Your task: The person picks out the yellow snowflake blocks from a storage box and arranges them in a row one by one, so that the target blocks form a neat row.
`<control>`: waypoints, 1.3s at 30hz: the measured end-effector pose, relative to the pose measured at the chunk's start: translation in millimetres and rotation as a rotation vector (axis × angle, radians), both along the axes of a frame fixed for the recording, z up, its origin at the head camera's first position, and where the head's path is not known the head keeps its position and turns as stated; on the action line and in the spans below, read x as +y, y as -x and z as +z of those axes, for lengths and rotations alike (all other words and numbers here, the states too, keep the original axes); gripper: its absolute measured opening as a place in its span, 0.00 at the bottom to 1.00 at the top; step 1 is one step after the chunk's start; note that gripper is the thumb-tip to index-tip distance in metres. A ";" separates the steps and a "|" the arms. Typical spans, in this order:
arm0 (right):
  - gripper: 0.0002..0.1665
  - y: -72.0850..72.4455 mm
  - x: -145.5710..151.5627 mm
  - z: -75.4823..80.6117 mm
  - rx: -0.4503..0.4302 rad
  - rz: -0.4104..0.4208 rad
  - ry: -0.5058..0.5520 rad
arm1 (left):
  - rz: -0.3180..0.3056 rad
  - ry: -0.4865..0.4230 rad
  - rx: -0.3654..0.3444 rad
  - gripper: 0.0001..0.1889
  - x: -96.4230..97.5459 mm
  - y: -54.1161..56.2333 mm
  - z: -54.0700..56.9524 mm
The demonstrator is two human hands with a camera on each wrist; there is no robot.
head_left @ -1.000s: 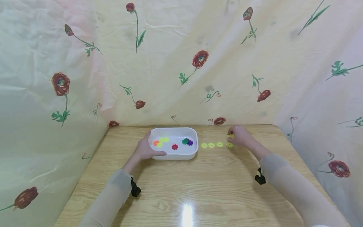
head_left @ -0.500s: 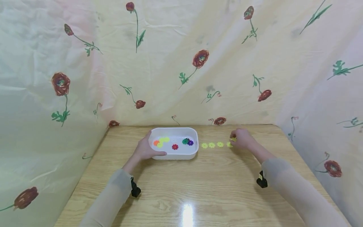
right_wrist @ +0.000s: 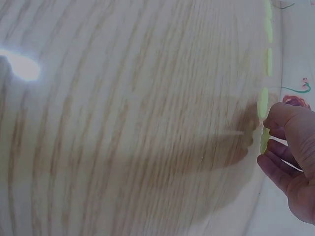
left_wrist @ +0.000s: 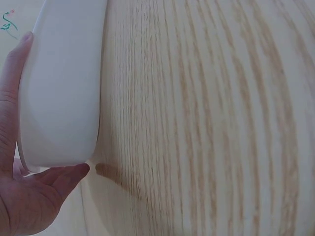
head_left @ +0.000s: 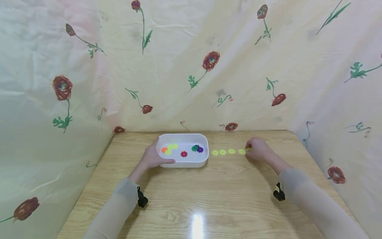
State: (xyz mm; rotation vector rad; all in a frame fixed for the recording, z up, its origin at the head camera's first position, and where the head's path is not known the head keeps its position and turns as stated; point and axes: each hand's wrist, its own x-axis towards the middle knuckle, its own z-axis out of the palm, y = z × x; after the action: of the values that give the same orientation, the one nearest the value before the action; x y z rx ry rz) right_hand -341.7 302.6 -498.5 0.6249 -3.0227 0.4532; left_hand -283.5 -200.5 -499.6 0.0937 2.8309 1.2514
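My left hand (head_left: 153,157) grips the left end of a white plastic tub (head_left: 191,164), its thumb along the front wall. The left wrist view shows the thumb at the rim and the fingers round the tub's end (left_wrist: 64,98). My right hand (head_left: 259,149) pinches a yellow flower-shaped disc (right_wrist: 265,140) between thumb and fingers, close over the table. That disc is at the right end of a row of several yellow flower discs (head_left: 231,151), just beside the last one (head_left: 241,151). Part of the pinched disc is hidden by the fingers.
Inside the tub lie several yellow discs (head_left: 174,146), an orange disc (head_left: 164,150), a red disc (head_left: 184,154), a green disc (head_left: 195,148) and a purple disc (head_left: 200,150). A flower-printed cloth (head_left: 179,66) stands round the wooden table (head_left: 185,199).
My right hand has moved slightly right and toward me, bringing its yellow disc down from above the row to the row's right end. The left hand and tub have stayed put.
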 end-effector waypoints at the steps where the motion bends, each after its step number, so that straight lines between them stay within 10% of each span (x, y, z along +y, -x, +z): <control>1: 0.10 0.1 0.9 -0.6 0.006 0.000 -0.005 | 0.002 -0.002 -0.002 0.72 0.1 -0.2 0.3; 39: 0.11 -2.6 3.8 -5.4 -0.014 0.011 -0.029 | 0.000 -0.002 0.007 0.73 -1.3 2.4 -1.7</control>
State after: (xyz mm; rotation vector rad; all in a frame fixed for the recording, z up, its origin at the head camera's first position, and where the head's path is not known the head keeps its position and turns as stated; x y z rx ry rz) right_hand -339.1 306.3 -503.8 0.6436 -3.0457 0.4169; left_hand -285.9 -201.7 -501.3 0.0981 2.8359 1.2564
